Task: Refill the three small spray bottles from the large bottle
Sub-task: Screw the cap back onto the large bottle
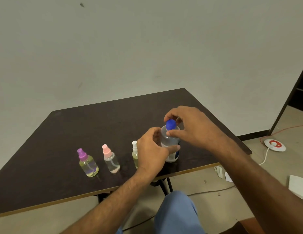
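Right now my left hand (151,153) is wrapped around the body of the large bottle (170,144), which stands on the dark surface (96,125) near its right front edge, while the fingertips (171,133) of my right hand (191,125) pinch its blue cap (170,124). The bottle looks like thin translucent plastic, so I judge it light and a little squeezable; gripping low on the body and twisting at the cap seems the safest hold. To its left stand the three spray bottles: white-topped (135,150) just beside my left hand, pink-topped (111,159) in the middle, purple-topped (87,162) farthest left. They look small and easy to tip. The large bottle has a white and blue label (176,154), but I can read nothing on it.
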